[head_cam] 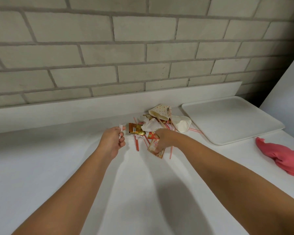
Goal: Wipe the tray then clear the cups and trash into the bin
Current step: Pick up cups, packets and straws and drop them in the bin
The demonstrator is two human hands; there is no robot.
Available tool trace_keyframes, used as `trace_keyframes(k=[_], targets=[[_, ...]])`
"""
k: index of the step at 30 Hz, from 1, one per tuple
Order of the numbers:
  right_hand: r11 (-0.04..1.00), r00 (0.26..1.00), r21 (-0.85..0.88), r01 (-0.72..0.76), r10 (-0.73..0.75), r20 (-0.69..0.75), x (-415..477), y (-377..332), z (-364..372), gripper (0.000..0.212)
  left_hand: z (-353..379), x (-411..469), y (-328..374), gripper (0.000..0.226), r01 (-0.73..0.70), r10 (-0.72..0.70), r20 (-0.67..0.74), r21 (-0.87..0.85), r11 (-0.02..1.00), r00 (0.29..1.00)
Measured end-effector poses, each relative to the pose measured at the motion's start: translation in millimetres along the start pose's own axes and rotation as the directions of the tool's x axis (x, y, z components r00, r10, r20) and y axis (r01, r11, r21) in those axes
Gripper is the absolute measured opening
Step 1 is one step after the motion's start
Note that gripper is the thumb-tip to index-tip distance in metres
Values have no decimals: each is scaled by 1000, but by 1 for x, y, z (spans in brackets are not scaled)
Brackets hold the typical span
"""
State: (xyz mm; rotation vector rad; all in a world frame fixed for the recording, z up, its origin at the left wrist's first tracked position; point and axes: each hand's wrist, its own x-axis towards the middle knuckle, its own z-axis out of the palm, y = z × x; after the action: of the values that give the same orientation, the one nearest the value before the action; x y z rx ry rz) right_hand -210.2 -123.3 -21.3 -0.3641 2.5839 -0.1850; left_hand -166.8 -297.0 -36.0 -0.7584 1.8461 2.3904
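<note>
Our left hand (112,140) pinches a small white paper scrap (120,128); our right hand (162,139) grips a cream-and-red sachet (155,147) over the white counter (58,167). Both look light, crinkly and slippery, so we should pinch them by the edges. The spotted paper cup (160,110) behind probably crushes easily.

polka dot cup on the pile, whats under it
The polka dot cup lies tipped on crumpled white paper and red-striped straws. Whatever else sits beneath it is covered.
</note>
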Motion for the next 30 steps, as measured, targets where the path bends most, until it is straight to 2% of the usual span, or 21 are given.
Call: trace_keyframes(k=[1,3,7,12,15,18,21,27,28,30], targets=[[1000,999,4,-9,9,-41,0,0,-7,45,-1,0,0,23,-1,1,-2,4,1000,1000],[999,995,20,-26,28,-92,5,1,-20,49,-3,0,0,22,-3,3,-1,13,1000,1000],[995,994,-48,-91,88,-61,18,3,-19,26,-6,0,-1,24,-9,9,-4,12,1000,1000],[992,990,-25,-123,121,-75,25,7,-10,42,-8,1,-2,21,-12,12,-4,24,1000,1000],[994,993,-33,-104,102,-56,25,8,-12,36,-6,1,-5,22,-5,5,2,31,1000,1000],[996,996,21,-86,87,-16,24,9,-11,49,-2,0,-9,24,-4,3,11,38,999,1000],[995,998,75,-70,70,3,20,7,-8,34,-2,0,-9,24,-9,8,12,60,998,1000],[996,997,-90,-6,12,72,3,-6,-33,45,-10,3,-7,18,-27,27,2,112,993,1000],[997,996,-80,12,-5,90,1,-8,-41,46,-11,4,-6,18,-27,26,4,118,993,1000],[997,994,52,53,-58,97,-3,-13,-54,48,-9,3,-6,23,-23,20,30,126,992,999]])
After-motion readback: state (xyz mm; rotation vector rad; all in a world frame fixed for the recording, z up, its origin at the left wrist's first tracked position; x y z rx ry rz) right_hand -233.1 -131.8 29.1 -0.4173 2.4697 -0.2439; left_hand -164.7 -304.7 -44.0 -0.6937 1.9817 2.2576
